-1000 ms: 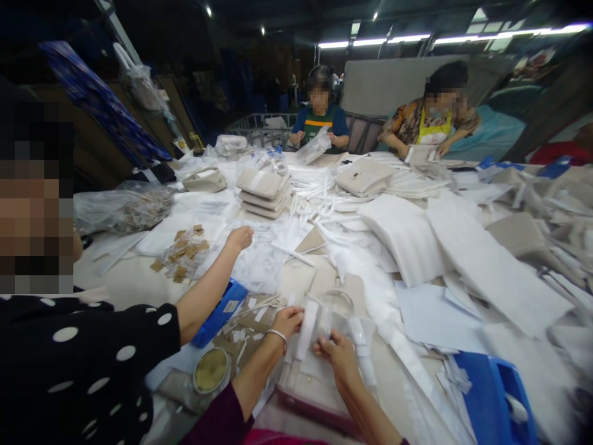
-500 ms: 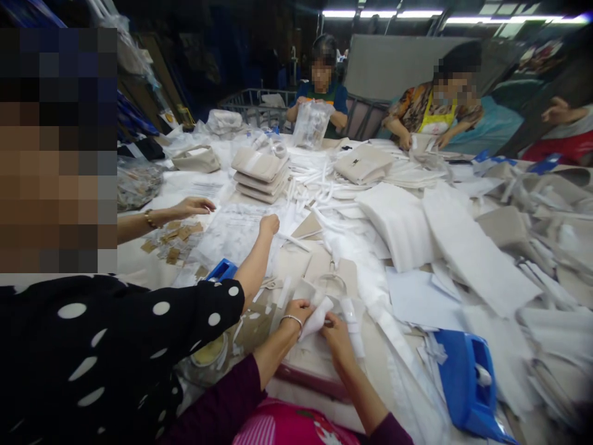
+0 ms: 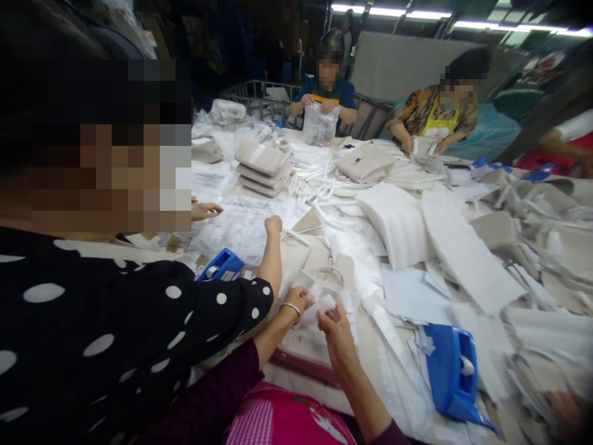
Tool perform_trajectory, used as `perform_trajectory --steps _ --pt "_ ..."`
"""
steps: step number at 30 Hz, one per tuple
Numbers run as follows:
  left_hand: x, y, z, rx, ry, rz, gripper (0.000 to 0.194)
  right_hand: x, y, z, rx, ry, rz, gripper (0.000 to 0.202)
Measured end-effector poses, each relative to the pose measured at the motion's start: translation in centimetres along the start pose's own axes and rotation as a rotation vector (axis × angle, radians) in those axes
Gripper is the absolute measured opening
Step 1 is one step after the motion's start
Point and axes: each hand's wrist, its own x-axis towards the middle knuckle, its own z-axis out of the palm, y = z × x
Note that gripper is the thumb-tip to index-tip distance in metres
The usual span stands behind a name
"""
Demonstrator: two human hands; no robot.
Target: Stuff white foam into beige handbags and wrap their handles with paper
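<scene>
In the head view my left hand (image 3: 297, 300), with a bracelet at the wrist, has its fingers closed on the left side of a piece of thin white wrapping (image 3: 319, 309). The right side of that wrapping is pinched by my right hand (image 3: 334, 318). Both hands are over a beige bag (image 3: 306, 349) lying in front of me, with a dark pink edge showing below. Just beyond them stands a curved beige handle (image 3: 337, 272), partly behind translucent wrapping.
A blue tape dispenser (image 3: 451, 371) lies at right, another (image 3: 222, 266) at left. White foam sheets (image 3: 398, 222) and stacked beige bags (image 3: 264, 161) cover the table. A co-worker's polka-dot sleeve (image 3: 222, 309) reaches in close on my left. Other people work across the table.
My hands have moved slightly, and the rolled white wrapping between them now looks flatter. The co-worker on the left has leaned further into view.
</scene>
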Motion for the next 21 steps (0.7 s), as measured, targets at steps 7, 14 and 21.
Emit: perform_trajectory --steps 7,14,21 --pt "0.5 0.3 -0.4 -0.035 -0.179 0.042 0.006 -2.8 1.0 -0.2 0.085 0.045 0.017 0.036" --pt "0.3 0.0 -1.4 -0.18 -0.304 0.02 0.016 -0.7 0.2 0.1 0.029 0.066 -0.015 0.027" --pt "-1.3 -0.5 -2.3 -0.151 -0.257 0.017 0.017 1.5 -0.4 0.8 -0.071 0.074 -0.002 0.024"
